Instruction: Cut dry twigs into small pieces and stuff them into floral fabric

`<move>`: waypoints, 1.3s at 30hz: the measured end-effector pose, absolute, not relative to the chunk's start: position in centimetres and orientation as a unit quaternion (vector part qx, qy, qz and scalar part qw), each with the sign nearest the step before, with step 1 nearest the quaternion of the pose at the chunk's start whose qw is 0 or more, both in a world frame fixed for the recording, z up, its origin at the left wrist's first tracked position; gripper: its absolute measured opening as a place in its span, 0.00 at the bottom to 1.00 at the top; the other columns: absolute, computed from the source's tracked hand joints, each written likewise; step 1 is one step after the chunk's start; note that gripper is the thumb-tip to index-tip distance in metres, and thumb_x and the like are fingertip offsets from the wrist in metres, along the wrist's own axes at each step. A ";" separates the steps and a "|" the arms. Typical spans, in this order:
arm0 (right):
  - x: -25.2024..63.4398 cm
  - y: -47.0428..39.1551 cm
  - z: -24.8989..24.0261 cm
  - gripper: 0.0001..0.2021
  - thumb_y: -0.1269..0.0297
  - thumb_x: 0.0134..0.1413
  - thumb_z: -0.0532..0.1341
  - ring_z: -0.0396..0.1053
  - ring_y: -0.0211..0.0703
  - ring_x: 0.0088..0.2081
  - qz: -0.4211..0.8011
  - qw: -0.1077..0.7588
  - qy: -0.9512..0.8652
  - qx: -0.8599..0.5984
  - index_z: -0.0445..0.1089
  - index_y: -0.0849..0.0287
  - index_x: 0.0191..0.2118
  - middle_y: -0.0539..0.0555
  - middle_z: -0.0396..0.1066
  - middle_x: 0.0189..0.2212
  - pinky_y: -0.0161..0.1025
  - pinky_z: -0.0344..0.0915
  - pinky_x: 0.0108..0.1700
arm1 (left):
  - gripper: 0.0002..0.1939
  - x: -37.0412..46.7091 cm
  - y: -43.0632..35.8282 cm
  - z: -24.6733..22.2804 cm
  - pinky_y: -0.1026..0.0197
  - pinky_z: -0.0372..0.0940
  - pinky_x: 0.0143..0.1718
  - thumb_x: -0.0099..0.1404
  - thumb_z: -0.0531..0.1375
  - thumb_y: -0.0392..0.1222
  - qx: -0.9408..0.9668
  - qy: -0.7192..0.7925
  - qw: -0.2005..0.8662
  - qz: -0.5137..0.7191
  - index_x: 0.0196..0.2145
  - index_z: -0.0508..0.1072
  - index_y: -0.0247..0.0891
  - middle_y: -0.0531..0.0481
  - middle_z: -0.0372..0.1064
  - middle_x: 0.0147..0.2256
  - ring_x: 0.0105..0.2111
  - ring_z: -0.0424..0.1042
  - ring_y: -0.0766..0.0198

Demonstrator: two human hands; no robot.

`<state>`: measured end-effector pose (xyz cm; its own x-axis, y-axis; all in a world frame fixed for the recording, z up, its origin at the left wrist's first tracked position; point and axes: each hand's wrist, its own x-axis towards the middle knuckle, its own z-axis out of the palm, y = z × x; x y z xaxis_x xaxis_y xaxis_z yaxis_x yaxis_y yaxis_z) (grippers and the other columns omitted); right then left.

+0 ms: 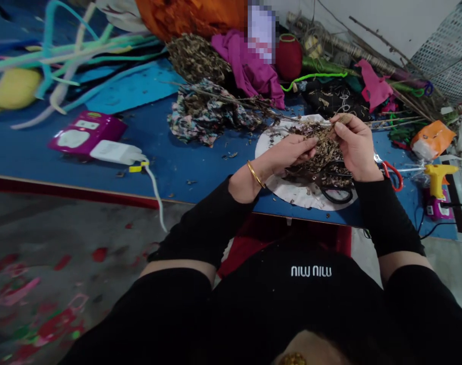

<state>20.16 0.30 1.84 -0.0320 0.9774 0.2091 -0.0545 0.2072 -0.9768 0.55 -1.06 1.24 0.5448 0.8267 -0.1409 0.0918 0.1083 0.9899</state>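
Scissors (322,180) atop leaves (327,152); glue gun (437,178) nearby

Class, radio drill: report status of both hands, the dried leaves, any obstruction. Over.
Right hand pinching a dried scrap; left hand beside it, grip unclear. Dried leaves heaped on white sheet. Black-handled scissors lie close by, possibly in the way.

Blue table (200,175), round white disc (299,195), purple power strip (88,134), floral cloth (195,119)
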 end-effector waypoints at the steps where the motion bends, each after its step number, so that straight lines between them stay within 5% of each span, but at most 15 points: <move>1: 20.2 0.4 1.7 0.12 0.53 0.52 0.74 0.73 0.45 0.52 0.460 0.559 -0.543 -0.426 0.75 0.50 0.36 0.48 0.75 0.40 0.47 0.74 0.56 | 0.28 0.6 -1.1 1.2 0.62 0.40 0.22 0.69 0.57 0.68 0.609 0.380 0.637 0.283 0.28 0.68 0.40 0.59 0.46 0.19 0.18 0.43 0.71; 7: 19.7 0.4 0.9 0.13 0.50 0.51 0.73 0.73 0.44 0.49 0.414 0.587 -0.552 -0.424 0.74 0.51 0.33 0.47 0.75 0.37 0.48 0.73 0.57 | 0.24 1.3 -1.2 0.7 0.62 0.47 0.24 0.66 0.62 0.65 0.640 0.393 0.577 0.321 0.38 0.74 0.39 0.60 0.48 0.19 0.20 0.50 0.68; 10: 19.2 0.3 0.9 0.14 0.48 0.51 0.73 0.73 0.44 0.49 0.411 0.591 -0.556 -0.415 0.74 0.51 0.32 0.47 0.76 0.37 0.48 0.73 0.57 | 0.24 1.5 -1.0 0.2 0.61 0.48 0.24 0.67 0.60 0.66 0.658 0.381 0.560 0.329 0.32 0.70 0.40 0.59 0.50 0.19 0.21 0.51 0.67; 17: 21.2 1.7 1.1 0.26 0.39 0.48 0.72 0.76 0.46 0.51 0.426 0.603 -0.531 -0.415 0.76 0.46 0.50 0.48 0.78 0.45 0.48 0.74 0.54 | 0.24 1.5 -0.4 -1.0 0.60 0.52 0.28 0.69 0.57 0.65 0.667 0.423 0.486 0.374 0.27 0.60 0.43 0.57 0.53 0.22 0.24 0.53 0.66; 20: 23.8 5.8 1.5 0.24 0.41 0.51 0.72 0.75 0.46 0.51 0.459 0.638 -0.461 -0.413 0.74 0.47 0.50 0.46 0.77 0.40 0.46 0.72 0.52 | 0.21 2.0 -0.8 -0.7 0.60 0.53 0.32 0.68 0.57 0.60 0.709 0.429 0.416 0.375 0.28 0.62 0.42 0.56 0.58 0.24 0.28 0.57 0.64; 24: 26.9 13.6 4.0 0.05 0.53 0.68 0.62 0.67 0.31 0.43 0.518 0.693 -0.276 -0.419 0.71 0.44 0.40 0.38 0.72 0.25 0.40 0.63 0.59 | 0.17 3.8 -2.4 0.9 0.60 0.56 0.35 0.66 0.60 0.55 0.748 0.402 0.398 0.349 0.30 0.66 0.40 0.54 0.64 0.26 0.29 0.61 0.64; 28: 28.4 19.4 6.8 0.18 0.48 0.75 0.52 0.62 0.27 0.45 0.535 0.732 -0.133 -0.400 0.65 0.48 0.32 0.40 0.66 0.19 0.38 0.60 0.62 | 0.20 6.2 -5.0 3.2 0.61 0.57 0.33 0.59 0.69 0.54 0.741 0.360 0.454 0.339 0.28 0.65 0.40 0.57 0.63 0.24 0.26 0.61 0.66; 30: 28.9 21.1 7.3 0.18 0.51 0.77 0.49 0.63 0.25 0.50 0.530 0.738 -0.101 -0.405 0.66 0.50 0.35 0.41 0.70 0.23 0.36 0.61 0.61 | 0.20 7.4 -6.3 4.0 0.62 0.58 0.33 0.57 0.71 0.53 0.719 0.339 0.508 0.332 0.29 0.66 0.39 0.57 0.64 0.25 0.26 0.63 0.67; 34: 30.2 23.0 6.7 0.13 0.49 0.72 0.58 0.66 0.31 0.60 0.520 0.761 -0.066 -0.383 0.71 0.50 0.50 0.44 0.77 0.50 0.33 0.69 0.51 | 0.21 9.1 -8.2 4.7 0.62 0.57 0.31 0.56 0.72 0.55 0.724 0.313 0.532 0.308 0.30 0.69 0.39 0.57 0.65 0.25 0.26 0.63 0.67; 36: 30.9 23.5 6.0 0.18 0.45 0.69 0.56 0.69 0.23 0.50 0.524 0.773 -0.074 -0.350 0.71 0.55 0.40 0.42 0.77 0.39 0.28 0.67 0.41 | 0.21 9.6 -8.6 4.7 0.62 0.55 0.30 0.56 0.73 0.56 0.741 0.312 0.508 0.310 0.30 0.69 0.39 0.58 0.65 0.24 0.26 0.64 0.66; 39: 31.8 23.6 4.9 0.23 0.39 0.65 0.51 0.58 0.22 0.30 0.546 0.790 -0.134 -0.244 0.56 0.49 0.26 0.37 0.61 0.16 0.34 0.62 0.32 | 0.20 10.0 -8.8 4.6 0.61 0.55 0.31 0.60 0.70 0.57 0.758 0.305 0.473 0.330 0.31 0.69 0.40 0.57 0.65 0.24 0.27 0.66 0.64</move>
<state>31.79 23.60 4.89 0.3682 0.9282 -0.0544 -0.7976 0.2852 -0.5315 9.97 -8.78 4.62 0.5965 0.7741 0.2121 0.1496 -0.3668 0.9182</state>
